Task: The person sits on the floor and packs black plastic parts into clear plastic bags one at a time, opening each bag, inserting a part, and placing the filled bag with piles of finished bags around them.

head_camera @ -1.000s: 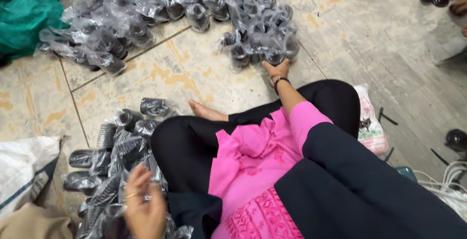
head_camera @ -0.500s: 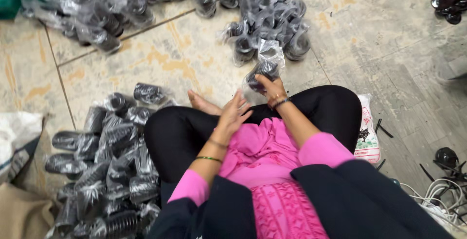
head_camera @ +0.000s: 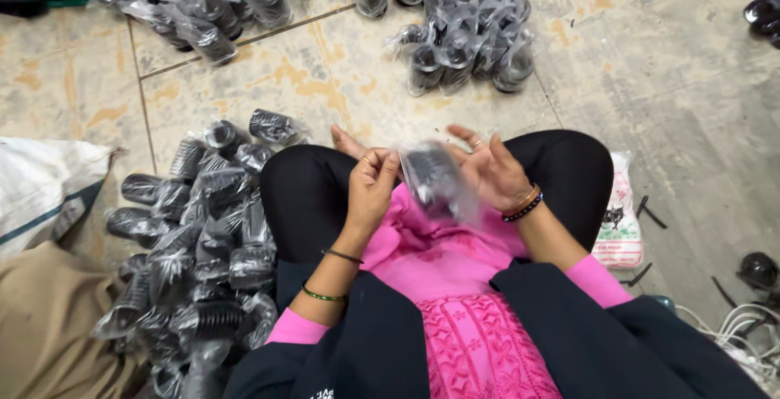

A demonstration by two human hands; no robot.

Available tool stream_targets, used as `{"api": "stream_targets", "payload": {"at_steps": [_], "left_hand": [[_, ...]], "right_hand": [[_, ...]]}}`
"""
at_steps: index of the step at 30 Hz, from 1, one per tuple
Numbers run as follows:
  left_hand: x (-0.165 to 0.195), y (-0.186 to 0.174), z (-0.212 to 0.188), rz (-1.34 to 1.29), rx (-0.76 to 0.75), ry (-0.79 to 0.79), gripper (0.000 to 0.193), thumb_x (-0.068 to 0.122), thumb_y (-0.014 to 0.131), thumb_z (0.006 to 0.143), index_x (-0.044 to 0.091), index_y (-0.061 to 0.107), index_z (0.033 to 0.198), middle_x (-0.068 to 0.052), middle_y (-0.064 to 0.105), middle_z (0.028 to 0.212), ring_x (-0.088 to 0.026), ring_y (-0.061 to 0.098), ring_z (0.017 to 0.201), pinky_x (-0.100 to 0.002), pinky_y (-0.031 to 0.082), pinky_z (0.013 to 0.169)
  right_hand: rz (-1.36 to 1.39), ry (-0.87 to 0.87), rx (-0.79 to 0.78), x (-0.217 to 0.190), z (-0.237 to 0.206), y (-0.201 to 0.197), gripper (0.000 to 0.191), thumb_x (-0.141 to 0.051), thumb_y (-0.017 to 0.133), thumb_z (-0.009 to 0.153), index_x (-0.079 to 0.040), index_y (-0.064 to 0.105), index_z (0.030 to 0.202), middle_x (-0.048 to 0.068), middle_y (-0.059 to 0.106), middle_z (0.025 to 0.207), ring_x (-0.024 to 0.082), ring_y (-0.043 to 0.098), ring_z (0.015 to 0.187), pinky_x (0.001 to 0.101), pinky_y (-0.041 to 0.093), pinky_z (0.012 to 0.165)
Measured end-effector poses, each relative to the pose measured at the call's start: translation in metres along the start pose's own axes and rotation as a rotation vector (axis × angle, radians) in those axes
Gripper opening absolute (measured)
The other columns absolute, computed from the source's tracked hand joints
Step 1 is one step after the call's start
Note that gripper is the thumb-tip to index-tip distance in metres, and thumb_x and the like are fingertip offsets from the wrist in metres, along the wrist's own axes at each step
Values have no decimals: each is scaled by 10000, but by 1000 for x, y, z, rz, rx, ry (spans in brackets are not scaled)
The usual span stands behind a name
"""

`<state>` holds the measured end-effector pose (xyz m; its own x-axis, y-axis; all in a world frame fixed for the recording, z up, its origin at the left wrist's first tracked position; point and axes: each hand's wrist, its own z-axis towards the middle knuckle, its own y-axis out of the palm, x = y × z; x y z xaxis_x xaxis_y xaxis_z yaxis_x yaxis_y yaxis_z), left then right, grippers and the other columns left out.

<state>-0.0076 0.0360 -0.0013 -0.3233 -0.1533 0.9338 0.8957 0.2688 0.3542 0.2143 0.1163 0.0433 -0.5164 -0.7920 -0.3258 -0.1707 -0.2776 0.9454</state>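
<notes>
Hands meet over the lap now: a second ago the right hand was stretched out to the far pile at 12 o'clock and the left hand was down in the near pile at 9 o'clock. Half a second ago the right fingers were lifting one bagged part off the far pile; that bagged part has since come in and sits between both hands, blurred by motion. It is a black ribbed piece in a clear plastic bag. The left fingers are curled narrow, pinching the bag's edge at its 9 o'clock side. The right fingers are spread wide, palm cupping the bag from 3 o'clock. So one piece has left the far pile and is being handled above the pink tunic. A white sack lies on the floor at 9 o'clock.
</notes>
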Motion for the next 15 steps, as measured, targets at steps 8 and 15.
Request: {"api": "stream_targets", "payload": {"at_steps": [8, 15], "left_hand": [[40, 33, -43, 414, -85, 139, 215, 178, 714, 1003, 19, 647, 873, 39, 610, 711, -34, 533, 650, -235, 434, 586], [108, -8, -28, 808, -953, -21, 382, 306, 887, 831, 5, 652, 814, -103, 571, 699, -195, 552, 643, -339, 467, 613]], "right_hand": [[-799, 159, 49, 69, -15, 11, 782, -253, 793, 836, -56, 434, 1503, 28, 560, 1375, 112, 543, 1265, 298, 455, 1068], [-1568, -9, -329, 10, -25, 67, 461, -255, 880, 734, -64, 604, 1050, 91, 662, 1236, 197, 671, 1075, 346, 560, 901]]}}
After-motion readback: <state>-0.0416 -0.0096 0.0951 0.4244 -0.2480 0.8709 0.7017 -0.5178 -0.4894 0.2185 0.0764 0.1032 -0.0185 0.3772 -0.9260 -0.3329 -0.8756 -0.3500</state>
